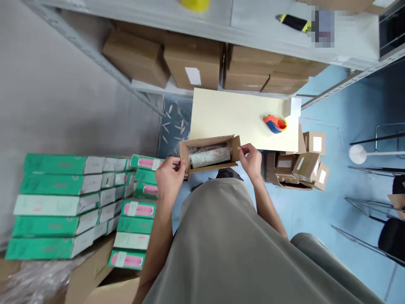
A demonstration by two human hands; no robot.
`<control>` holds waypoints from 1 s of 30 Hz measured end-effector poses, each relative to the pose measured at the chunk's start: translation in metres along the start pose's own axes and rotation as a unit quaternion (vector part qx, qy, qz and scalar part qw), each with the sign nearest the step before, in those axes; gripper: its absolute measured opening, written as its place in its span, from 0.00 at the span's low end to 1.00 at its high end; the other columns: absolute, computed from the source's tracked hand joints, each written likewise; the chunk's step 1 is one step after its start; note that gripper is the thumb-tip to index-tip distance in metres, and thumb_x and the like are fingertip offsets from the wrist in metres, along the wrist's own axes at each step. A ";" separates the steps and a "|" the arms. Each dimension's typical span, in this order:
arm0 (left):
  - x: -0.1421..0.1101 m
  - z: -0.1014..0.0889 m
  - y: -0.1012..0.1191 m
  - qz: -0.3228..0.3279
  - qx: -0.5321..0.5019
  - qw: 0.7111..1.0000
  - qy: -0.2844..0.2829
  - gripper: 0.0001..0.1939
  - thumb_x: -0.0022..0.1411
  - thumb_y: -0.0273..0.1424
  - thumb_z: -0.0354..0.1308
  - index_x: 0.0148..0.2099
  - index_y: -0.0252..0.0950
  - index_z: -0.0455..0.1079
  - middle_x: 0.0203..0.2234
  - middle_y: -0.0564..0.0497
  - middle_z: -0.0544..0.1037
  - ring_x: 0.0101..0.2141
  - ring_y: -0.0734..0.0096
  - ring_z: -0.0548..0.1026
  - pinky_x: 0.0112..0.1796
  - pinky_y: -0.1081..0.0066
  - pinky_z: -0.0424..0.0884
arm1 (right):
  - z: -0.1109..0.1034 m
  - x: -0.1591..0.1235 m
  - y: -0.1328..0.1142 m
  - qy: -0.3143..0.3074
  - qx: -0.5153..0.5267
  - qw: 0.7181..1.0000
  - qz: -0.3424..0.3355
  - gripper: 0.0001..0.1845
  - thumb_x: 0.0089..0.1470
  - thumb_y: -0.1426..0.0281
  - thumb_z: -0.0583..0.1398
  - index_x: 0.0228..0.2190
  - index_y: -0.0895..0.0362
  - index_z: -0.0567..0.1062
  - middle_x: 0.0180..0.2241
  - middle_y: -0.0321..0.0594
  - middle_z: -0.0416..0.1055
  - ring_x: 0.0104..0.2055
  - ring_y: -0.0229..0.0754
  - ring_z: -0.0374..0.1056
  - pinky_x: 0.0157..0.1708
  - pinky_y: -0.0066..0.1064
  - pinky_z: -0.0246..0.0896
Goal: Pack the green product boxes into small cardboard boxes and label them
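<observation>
A small brown cardboard box [211, 169] with its top open is held up in front of my body, at the near edge of a pale table. Inside it lies a whitish item in clear plastic wrap [210, 156]. My left hand [171, 177] pinches the box's left end between thumb and fingers. At the right end, my right hand [251, 160] grips the cardboard edge the same way. An orange and blue tape dispenser [275, 124] rests on the table [228, 114], right of the box and apart from my hands.
Stacks of green and white boxes [50, 204] stand at the left, above an open carton [95, 270]. Brown cartons [193, 63] fill the shelf behind the table. Small boxes [305, 164] sit in a bin at the right. A black and yellow cutter [294, 22] lies on the upper shelf.
</observation>
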State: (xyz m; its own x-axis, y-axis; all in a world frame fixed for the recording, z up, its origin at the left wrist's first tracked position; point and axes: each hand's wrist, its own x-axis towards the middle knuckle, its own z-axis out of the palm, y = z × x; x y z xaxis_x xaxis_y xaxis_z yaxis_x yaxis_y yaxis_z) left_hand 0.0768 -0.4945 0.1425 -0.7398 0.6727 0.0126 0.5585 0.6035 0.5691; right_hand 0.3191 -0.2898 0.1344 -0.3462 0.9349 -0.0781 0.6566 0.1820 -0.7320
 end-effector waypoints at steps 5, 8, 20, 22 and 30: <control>0.070 0.063 0.041 0.021 0.004 0.999 -0.044 0.09 0.70 0.39 0.62 0.38 0.41 0.75 0.34 0.46 0.87 0.36 0.55 0.85 0.42 0.62 0.77 | -0.014 0.065 0.041 -0.006 0.011 0.999 0.041 0.15 0.66 0.55 0.61 0.34 0.52 0.78 0.32 0.43 0.83 0.36 0.49 0.80 0.40 0.36 0.69; 0.104 0.094 0.063 0.049 0.014 0.997 -0.056 0.10 0.72 0.40 0.60 0.38 0.42 0.75 0.35 0.46 0.87 0.37 0.55 0.85 0.43 0.62 0.76 | -0.023 0.099 0.060 -0.008 0.004 0.998 0.055 0.13 0.67 0.57 0.60 0.34 0.51 0.77 0.32 0.43 0.83 0.36 0.49 0.80 0.40 0.36 0.68; 0.147 0.180 0.100 -0.002 0.011 0.992 -0.129 0.05 0.71 0.35 0.64 0.40 0.41 0.77 0.40 0.43 0.88 0.39 0.53 0.87 0.46 0.60 0.79 | -0.021 0.165 0.105 -0.064 -0.070 0.991 0.097 0.10 0.71 0.62 0.59 0.39 0.52 0.78 0.37 0.46 0.85 0.40 0.51 0.80 0.42 0.37 0.68; 0.144 0.185 0.100 0.007 -0.009 0.990 -0.140 0.08 0.74 0.38 0.63 0.45 0.40 0.78 0.43 0.43 0.88 0.39 0.54 0.87 0.47 0.60 0.80 | -0.016 0.169 0.107 -0.074 -0.067 0.991 0.091 0.10 0.72 0.61 0.60 0.40 0.52 0.79 0.39 0.45 0.85 0.40 0.51 0.80 0.44 0.38 0.70; 0.138 0.198 0.095 0.174 -0.021 0.944 -0.279 0.36 0.63 0.35 0.78 0.70 0.41 0.73 0.67 0.39 0.79 0.69 0.41 0.74 0.70 0.47 0.71 | -0.010 0.174 0.116 -0.255 -0.052 0.960 -0.102 0.26 0.63 0.58 0.74 0.59 0.53 0.81 0.65 0.51 0.78 0.66 0.59 0.74 0.65 0.51 0.73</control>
State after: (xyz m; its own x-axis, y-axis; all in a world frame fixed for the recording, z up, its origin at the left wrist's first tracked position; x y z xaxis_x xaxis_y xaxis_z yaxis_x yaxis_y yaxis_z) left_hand 0.1019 -0.2598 0.0352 -0.1938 0.9551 -0.2239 0.7072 0.2942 0.6429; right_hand 0.3418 -0.1032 0.0421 -0.7407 0.6104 -0.2807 0.5944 0.4005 -0.6974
